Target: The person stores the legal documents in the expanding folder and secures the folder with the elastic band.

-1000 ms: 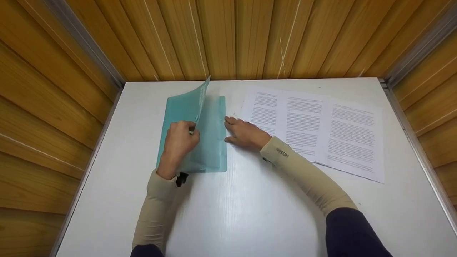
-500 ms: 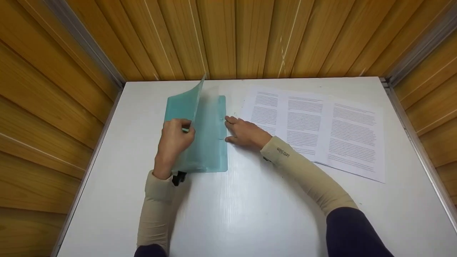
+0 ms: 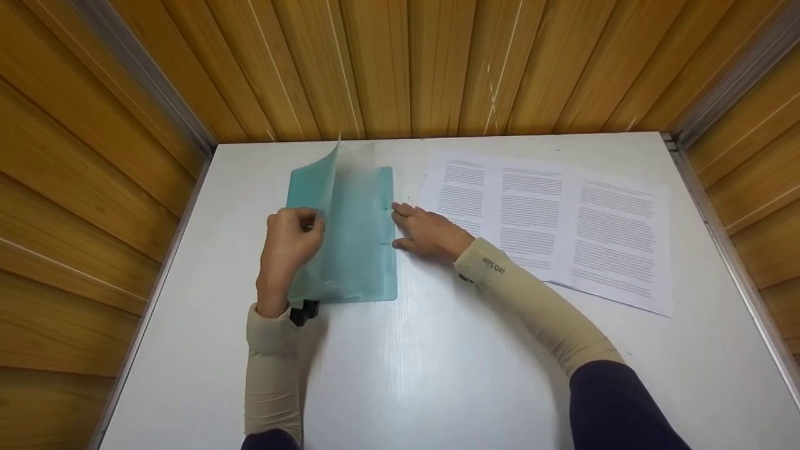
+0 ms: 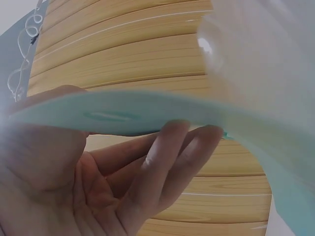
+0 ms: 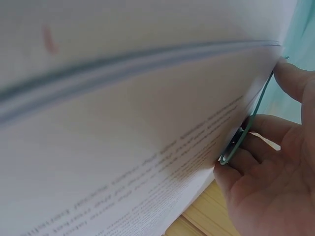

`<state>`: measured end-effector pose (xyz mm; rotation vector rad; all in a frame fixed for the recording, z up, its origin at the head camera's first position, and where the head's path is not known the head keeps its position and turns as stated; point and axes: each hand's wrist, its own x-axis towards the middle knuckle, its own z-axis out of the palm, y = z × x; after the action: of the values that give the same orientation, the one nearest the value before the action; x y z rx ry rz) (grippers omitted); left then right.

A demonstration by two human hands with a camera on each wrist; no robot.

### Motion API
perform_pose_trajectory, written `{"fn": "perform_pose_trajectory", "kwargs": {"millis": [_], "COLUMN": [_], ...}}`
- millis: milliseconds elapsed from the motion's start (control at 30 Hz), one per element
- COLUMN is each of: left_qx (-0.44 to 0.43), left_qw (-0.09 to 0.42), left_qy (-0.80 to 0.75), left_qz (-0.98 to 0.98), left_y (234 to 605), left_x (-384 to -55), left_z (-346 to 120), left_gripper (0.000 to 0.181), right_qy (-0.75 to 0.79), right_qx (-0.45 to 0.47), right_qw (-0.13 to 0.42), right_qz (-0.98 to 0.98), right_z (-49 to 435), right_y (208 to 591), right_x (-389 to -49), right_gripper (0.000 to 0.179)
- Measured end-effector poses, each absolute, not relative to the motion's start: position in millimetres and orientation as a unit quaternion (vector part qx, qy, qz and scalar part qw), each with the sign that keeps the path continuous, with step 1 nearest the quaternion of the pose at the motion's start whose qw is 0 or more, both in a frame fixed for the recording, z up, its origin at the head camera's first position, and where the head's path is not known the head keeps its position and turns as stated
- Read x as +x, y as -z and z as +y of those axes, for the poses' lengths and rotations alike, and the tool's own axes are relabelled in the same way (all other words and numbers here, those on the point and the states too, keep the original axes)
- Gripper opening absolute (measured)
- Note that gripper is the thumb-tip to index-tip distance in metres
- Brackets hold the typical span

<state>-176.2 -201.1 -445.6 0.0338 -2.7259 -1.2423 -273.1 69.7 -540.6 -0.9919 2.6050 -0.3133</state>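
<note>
Gripping the cover by its edge, left fingers hang clear of papers

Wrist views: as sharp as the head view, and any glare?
Left wrist: folder soft up close, a white glint on the clear sheet, glare at the left edge; right wrist: paper blurred up close; head: sharper overall, pale sheen on the table.
</note>
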Motion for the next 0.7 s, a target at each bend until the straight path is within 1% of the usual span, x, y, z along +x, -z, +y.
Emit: {"fn": "perform_pose_trajectory", "kwargs": {"millis": [200,367,700], "left_qx": [0.014,0.005,0.008], "left_qw": [0.077,0.085,0.074], "left_qy": [0.415,0.418,0.443], "left_qz": [-0.907,-0.904,-0.894], "left_y": [439.2,436.3,434.1], "left_x": [-170.1,-168.8,-169.9], "left_z": [-206.2,-214.0,-232.1], "left_gripper": [0.031,0.029,0.028], "right_qy": [0.118,0.111,0.115], "right_qx": [-0.35,-0.353,-0.358], "right_qw": [0.173,0.167,0.168], "right_qz": [0.913,0.914,0.911], "right_z": [71.0,71.8,70.6], "right_y": [536.2,534.1,533.0], "right_x": [-268.8,-267.4,-267.3], "right_gripper": [0.08,0.079,0.079]}}
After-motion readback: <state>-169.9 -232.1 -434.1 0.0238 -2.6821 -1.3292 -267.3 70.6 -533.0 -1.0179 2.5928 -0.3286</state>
